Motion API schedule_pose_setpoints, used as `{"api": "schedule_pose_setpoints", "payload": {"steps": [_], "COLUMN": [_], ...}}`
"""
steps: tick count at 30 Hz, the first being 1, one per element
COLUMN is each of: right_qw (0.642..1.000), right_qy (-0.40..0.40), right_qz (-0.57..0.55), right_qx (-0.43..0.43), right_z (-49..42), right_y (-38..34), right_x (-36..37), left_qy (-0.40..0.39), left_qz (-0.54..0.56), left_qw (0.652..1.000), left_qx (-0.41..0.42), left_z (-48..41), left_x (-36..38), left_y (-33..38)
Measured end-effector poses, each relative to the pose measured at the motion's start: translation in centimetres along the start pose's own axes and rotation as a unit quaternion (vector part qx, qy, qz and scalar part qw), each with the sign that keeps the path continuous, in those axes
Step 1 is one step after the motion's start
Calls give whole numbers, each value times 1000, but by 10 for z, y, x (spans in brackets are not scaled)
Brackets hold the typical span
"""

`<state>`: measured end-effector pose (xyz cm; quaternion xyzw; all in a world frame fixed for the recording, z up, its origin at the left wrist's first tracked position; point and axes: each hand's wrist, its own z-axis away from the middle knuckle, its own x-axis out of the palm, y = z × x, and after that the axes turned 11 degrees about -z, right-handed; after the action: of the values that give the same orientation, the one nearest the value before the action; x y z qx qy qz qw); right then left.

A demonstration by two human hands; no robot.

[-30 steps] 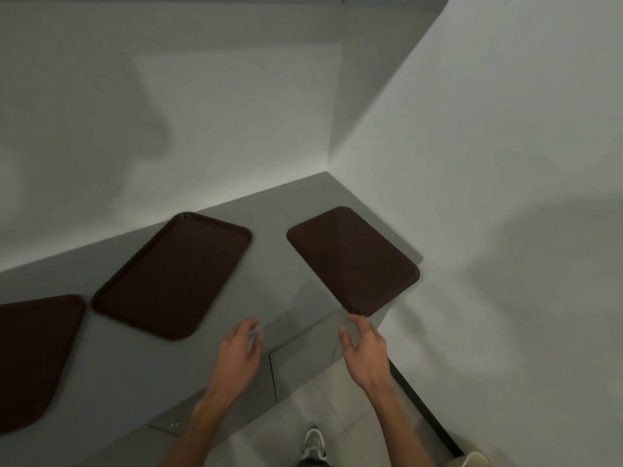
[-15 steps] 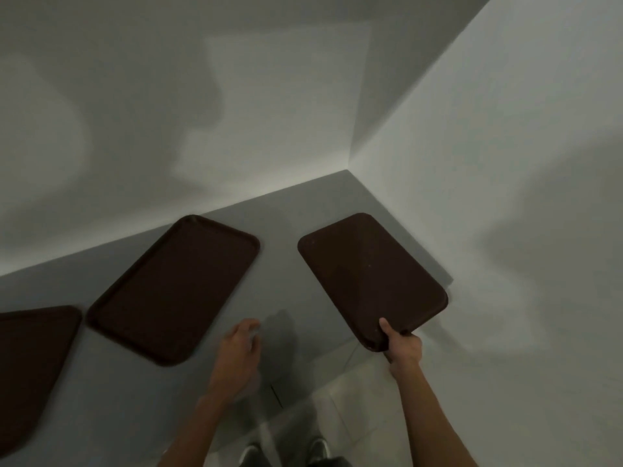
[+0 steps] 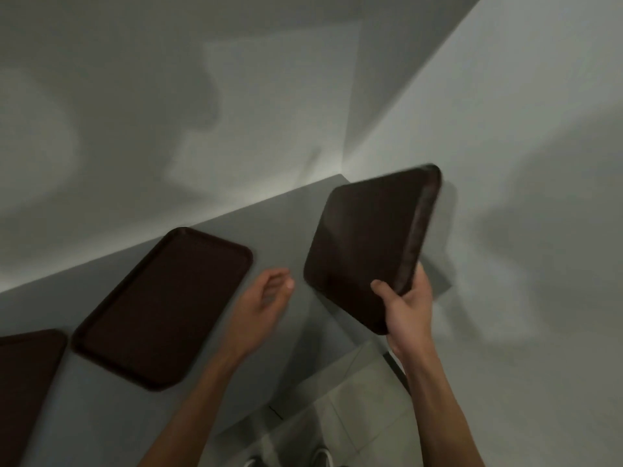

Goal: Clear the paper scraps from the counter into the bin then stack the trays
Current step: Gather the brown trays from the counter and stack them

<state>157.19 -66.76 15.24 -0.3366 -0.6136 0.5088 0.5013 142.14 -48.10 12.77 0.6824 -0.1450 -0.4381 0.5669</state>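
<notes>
Tray (image 3: 364,244) held tilted above counter (image 3: 290,224), near its right end; right hand (image 3: 408,308) grips near corner, thumb across its face. Left hand (image 3: 263,298) empty, fingers loosely curled. Judged stiff, light, smooth: 1-corner hold could slip; support far rim.

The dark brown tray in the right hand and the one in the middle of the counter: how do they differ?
The held dark brown plastic tray is tilted; the middle dark brown plastic tray lies flat on the grey counter. The right hand grips the held tray's corner; nothing touches the middle tray. Both are rounded rectangles with raised rims.
</notes>
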Motion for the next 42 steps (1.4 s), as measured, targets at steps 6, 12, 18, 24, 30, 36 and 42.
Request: {"api": "schedule_pose_setpoints", "payload": {"steps": [6, 12, 18, 24, 30, 36, 42], "right_qw": [905, 830, 753, 717, 690, 684, 676], "right_qy": [-307, -402, -438, -375, -363, -343, -336], "right_qz": [267, 367, 477, 577, 614, 633, 651], "right_qx": [-121, -118, -116, -108, -118, -118, -81], "right_z": [33, 37, 16, -40, -58, -81, -93], "right_y": [-2, 70, 125, 149, 161, 171, 177], "right_x": [58, 57, -16, -95, -116, -117, -107], "left_qy": [-43, 106, 150, 127, 5, -26, -14], "left_qz": [211, 165, 160, 51, -179, -283, -295], "left_qw": [976, 973, 946, 947, 947, 922, 930], "left_qx": [-21, -119, -240, -292, -268, -263, -221], "left_z": [-12, -38, -50, -54, -64, -78, -61], "left_x": [12, 15, 17, 24, 59, 77, 107], "left_y": [63, 8, -69, -115, -141, -150, -134]}}
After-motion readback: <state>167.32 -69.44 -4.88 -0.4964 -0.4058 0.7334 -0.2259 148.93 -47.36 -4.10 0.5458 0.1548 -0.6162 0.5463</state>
